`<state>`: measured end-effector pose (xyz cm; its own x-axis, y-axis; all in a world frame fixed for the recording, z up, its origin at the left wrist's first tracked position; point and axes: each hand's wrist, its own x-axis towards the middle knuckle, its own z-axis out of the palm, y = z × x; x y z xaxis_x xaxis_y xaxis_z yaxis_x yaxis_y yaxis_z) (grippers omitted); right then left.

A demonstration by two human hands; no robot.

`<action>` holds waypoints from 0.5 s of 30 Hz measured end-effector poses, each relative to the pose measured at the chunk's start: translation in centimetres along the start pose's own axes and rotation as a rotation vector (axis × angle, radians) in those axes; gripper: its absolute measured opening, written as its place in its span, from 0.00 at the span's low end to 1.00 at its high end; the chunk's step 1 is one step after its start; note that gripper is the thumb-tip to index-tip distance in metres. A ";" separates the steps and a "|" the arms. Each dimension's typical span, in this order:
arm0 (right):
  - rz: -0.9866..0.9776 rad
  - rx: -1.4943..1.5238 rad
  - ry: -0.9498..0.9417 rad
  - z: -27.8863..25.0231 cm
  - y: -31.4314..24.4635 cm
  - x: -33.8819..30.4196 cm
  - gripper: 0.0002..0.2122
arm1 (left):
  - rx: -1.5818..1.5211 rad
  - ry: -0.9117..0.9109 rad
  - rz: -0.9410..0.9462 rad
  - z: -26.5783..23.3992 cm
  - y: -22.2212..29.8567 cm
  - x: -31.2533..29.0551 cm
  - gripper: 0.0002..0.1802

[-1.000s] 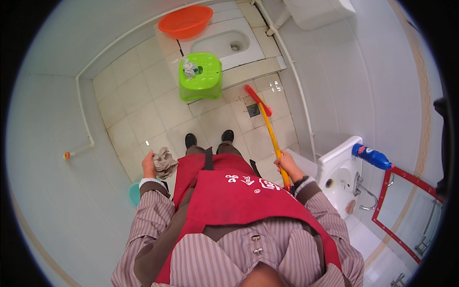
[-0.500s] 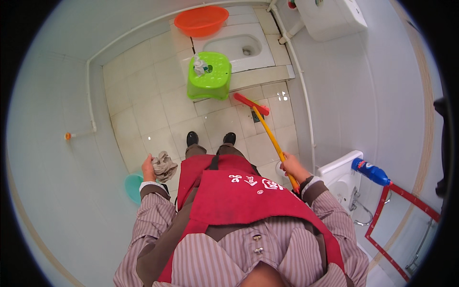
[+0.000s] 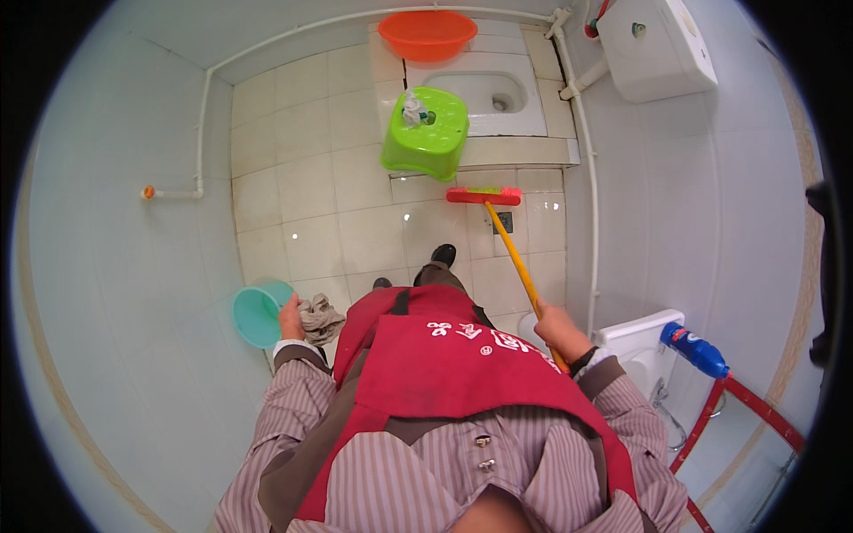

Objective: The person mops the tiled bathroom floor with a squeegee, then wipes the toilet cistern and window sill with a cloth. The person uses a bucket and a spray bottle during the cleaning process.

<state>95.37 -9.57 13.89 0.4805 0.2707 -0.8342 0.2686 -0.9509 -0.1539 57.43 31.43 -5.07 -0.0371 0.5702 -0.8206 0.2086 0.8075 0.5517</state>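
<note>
You stand in bathroom: squat toilet [image 3: 475,91] set in raised step, white cistern [image 3: 665,58] on wall, washbasin [image 3: 638,345] at your right, tiled floor [image 3: 302,191], white pipes [image 3: 203,133] along walls.

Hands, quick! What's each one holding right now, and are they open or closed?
Left hand: closed, holding a crumpled beige cloth.
Right hand: closed around the yellow-handled brush.

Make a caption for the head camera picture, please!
Right hand grips a yellow-handled red brush; left hand holds a crumpled cloth.
</note>
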 end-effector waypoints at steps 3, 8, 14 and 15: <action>0.053 0.280 -0.090 0.7 -2.4 -1.7 0.22 | 0.015 -0.051 0.040 -1.0 0.2 0.1 0.16; -0.028 0.908 -0.362 2.3 -9.1 0.1 0.18 | -0.015 -0.126 0.174 -3.9 0.6 0.6 0.17; 0.139 1.834 -0.856 8.1 -18.2 6.1 0.06 | -0.057 -0.080 0.150 -12.5 1.0 -1.1 0.16; 0.207 2.009 -0.899 9.1 -18.8 6.8 0.07 | -0.081 -0.056 0.150 -14.1 0.5 -1.8 0.16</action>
<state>85.95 8.77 6.29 -0.1771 0.6160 -0.7676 -0.9670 0.0364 0.2523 43.80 32.97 -1.20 0.0431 0.6781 -0.7337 0.1277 0.7246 0.6772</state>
